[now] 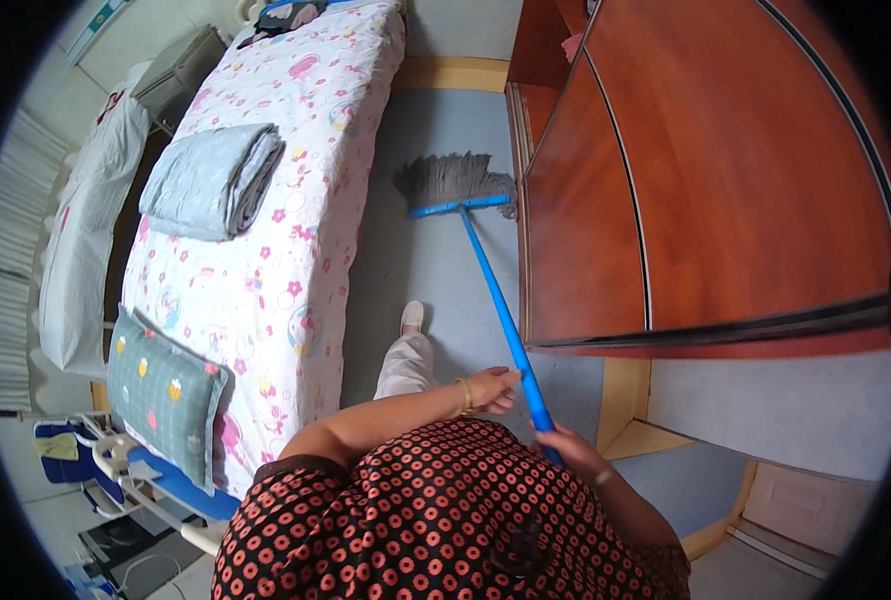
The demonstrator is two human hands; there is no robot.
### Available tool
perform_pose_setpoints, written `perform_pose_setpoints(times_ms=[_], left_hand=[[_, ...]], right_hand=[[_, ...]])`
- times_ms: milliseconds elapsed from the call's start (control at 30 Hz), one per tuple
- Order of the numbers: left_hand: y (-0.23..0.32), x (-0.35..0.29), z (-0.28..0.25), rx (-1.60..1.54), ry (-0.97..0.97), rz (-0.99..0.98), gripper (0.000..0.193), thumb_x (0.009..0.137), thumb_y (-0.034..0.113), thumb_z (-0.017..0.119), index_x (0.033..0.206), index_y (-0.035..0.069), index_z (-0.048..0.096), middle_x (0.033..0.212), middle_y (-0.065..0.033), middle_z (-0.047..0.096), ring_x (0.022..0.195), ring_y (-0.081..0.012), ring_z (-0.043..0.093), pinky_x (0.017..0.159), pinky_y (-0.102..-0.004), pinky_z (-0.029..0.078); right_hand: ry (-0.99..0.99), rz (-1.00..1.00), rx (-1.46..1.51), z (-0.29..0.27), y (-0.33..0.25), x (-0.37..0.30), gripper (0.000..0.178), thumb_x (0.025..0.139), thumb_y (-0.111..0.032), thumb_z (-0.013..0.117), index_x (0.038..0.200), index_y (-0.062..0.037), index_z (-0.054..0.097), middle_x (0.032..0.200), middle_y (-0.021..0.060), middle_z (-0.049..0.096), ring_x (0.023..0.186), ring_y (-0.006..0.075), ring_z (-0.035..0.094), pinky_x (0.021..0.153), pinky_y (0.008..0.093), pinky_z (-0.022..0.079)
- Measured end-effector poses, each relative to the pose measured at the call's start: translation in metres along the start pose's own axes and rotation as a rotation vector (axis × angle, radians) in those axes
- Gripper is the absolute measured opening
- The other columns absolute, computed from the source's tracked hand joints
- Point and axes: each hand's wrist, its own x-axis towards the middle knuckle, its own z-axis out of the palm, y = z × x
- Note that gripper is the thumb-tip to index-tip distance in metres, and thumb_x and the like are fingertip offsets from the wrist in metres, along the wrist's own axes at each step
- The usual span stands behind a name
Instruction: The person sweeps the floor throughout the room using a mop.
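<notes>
A blue-framed mop (493, 277) reaches from my body out to the floor, its wide grey string head (455, 180) spread flat there, close to the base of the wardrobe. My right hand (572, 452) is wrapped round the handle close to its near end. Just left of the handle, my left hand (492, 390) has loosely curled fingers with a gap at the thumb. Its fingertips come close to the handle; whether they touch it is unclear. A yellow bangle circles the left wrist.
A bed (310, 255) with a flowered sheet lines the left, bearing a folded grey quilt (213, 182) and a green pillow (165, 395). On the right stands a reddish-brown wardrobe (735, 170) with sliding doors. Grey floor (430, 260) runs between them; my shoe (412, 318) is on it.
</notes>
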Motion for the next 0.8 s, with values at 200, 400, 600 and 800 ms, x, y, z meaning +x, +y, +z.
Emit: perform_pose_setpoints(times_ms=[200, 400, 600, 800], left_hand=[[0.011, 0.086, -0.023, -0.168, -0.242, -0.152, 0.022, 0.081, 0.022, 0.044, 0.091, 0.003, 0.046, 0.081, -0.0123, 0.053, 0.071, -0.0236, 0.053, 0.06, -0.0359, 0.046], [0.122, 0.074, -0.075, 0.615, -0.105, 0.078, 0.023, 0.079, 0.016, 0.044, 0.09, -0.004, 0.048, 0.077, -0.0151, 0.055, 0.062, -0.0243, 0.056, 0.048, -0.0352, 0.046], [0.209, 0.083, -0.159, 0.03, 0.029, 0.083, 0.028, 0.08, 0.017, 0.042, 0.103, 0.002, 0.042, 0.071, -0.0072, 0.054, 0.056, -0.0164, 0.053, 0.046, -0.0265, 0.044], [0.236, 0.055, -0.229, -0.176, 0.148, 0.064, 0.045, 0.079, 0.015, 0.045, 0.119, 0.005, 0.028, 0.079, -0.007, 0.053, 0.059, -0.0145, 0.054, 0.048, -0.0232, 0.045]], right_hand=[[0.196, 0.041, -0.523, 0.027, -0.033, -0.021, 0.046, 0.072, -0.022, 0.053, 0.108, 0.0001, 0.035, 0.082, 0.0043, 0.048, 0.073, 0.0111, 0.046, 0.066, 0.0211, 0.038], [0.257, 0.005, -0.491, 0.049, -0.083, 0.049, 0.045, 0.071, -0.017, 0.053, 0.108, -0.0001, 0.034, 0.078, 0.0042, 0.047, 0.069, 0.0107, 0.046, 0.064, 0.0206, 0.038], [0.089, 0.027, 0.076, 0.074, -0.218, 0.171, 0.028, 0.07, -0.011, 0.049, 0.095, -0.0049, 0.037, 0.055, 0.0021, 0.043, 0.043, 0.0111, 0.043, 0.039, 0.0243, 0.037], [0.203, -0.25, 0.039, 0.063, -0.353, 0.361, 0.006, 0.07, -0.01, 0.045, 0.07, -0.0045, 0.042, 0.049, 0.0069, 0.043, 0.036, 0.0165, 0.041, 0.03, 0.0283, 0.033]])
